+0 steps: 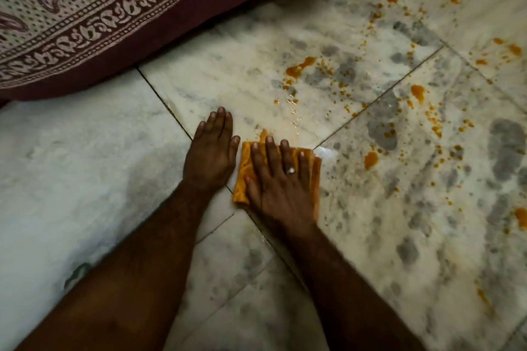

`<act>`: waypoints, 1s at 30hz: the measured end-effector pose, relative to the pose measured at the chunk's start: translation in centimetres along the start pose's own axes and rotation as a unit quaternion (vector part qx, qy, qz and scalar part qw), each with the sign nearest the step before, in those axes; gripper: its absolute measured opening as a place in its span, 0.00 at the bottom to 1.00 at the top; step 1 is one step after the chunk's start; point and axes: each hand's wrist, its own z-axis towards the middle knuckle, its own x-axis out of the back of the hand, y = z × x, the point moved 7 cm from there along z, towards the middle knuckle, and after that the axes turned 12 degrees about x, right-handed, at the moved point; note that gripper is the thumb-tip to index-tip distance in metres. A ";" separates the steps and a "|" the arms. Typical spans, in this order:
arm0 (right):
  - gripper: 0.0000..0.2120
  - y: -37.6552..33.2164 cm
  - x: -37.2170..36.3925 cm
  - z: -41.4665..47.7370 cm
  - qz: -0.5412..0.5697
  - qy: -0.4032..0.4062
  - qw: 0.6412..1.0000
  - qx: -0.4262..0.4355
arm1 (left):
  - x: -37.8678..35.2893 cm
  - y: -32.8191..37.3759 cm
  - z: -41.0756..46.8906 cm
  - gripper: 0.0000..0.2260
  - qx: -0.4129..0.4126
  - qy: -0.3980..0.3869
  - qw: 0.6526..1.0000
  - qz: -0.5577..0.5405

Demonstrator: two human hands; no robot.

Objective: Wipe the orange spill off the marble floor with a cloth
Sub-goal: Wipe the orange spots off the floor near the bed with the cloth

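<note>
Nearest the camera, two bare forearms reach out over the pale grey-veined marble floor [85, 165]. The left hand [212, 151] lies flat on the bare tile with fingers straight and together, holding nothing and looking like a brace. Just to its right, the right hand [281, 179] is spread palm-down, pressing on a folded orange cloth [243, 168]; the fingers are straight, not curled round it, and a ring [291, 170] shows on one of them.

The cloth sits flat on the floor across a tile joint, at the near-left edge of the mess. It looks thin, soft and light, so it will likely bunch or slide unless the palm keeps weight on it. I'd pin it from above in the middle, as here, and lift it by a folded edge.

A small orange smear peeks out beyond the fingertips. Farther off and to the right, the orange spill [301, 65] lies in blobs and fine droplets across several tiles, so most of the wiping seems ahead. Polished stone under wet sauce is probably slick.

At far left, a maroon and cream patterned fabric [85, 8] overhangs the floor.
</note>
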 end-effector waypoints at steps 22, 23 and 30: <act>0.31 0.3 0.4 6.4 0.006 -0.025 1.000 0.003 | 0.8 -0.6 2.8 0.27 0.018 0.030 0.999 -0.004; 0.31 1.5 0.6 7.9 0.006 -0.033 0.999 -0.005 | 0.8 -0.6 2.8 0.27 0.017 0.032 0.999 0.001; 0.32 13.6 2.5 5.5 0.000 -0.060 0.982 -0.180 | 0.8 -0.5 2.9 0.28 0.029 0.027 0.999 0.028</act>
